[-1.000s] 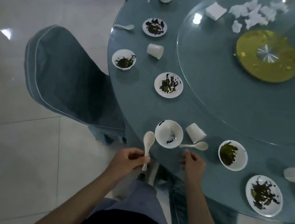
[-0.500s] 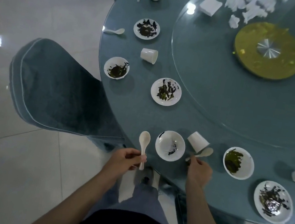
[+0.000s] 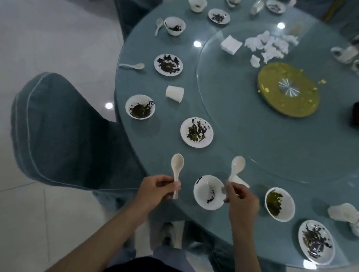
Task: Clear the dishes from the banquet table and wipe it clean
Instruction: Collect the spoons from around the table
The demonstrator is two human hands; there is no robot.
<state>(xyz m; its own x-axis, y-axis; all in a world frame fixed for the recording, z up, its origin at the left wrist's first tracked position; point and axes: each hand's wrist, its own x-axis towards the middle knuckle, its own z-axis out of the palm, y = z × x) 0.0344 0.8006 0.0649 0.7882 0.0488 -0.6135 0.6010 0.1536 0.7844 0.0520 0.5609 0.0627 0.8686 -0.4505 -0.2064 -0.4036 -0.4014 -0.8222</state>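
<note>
So I'm holding a white spoon (image 3: 176, 166) upright in my left hand (image 3: 157, 187), fingers (image 3: 166, 185) pinching its handle right at the tabletop (image 3: 246, 133) edge. A nearly empty bowl (image 3: 208, 192) is sitting between my hands. My right hand (image 3: 241, 200) is gripping a second spoon (image 3: 237, 165) by the handle, with a white cup (image 3: 241, 182) peeking out just behind it.

Left hand (image 3: 156, 185) pinch grip on left spoon (image 3: 177, 163), right hand (image 3: 241, 200) likewise on right spoon (image 3: 238, 164)
</note>
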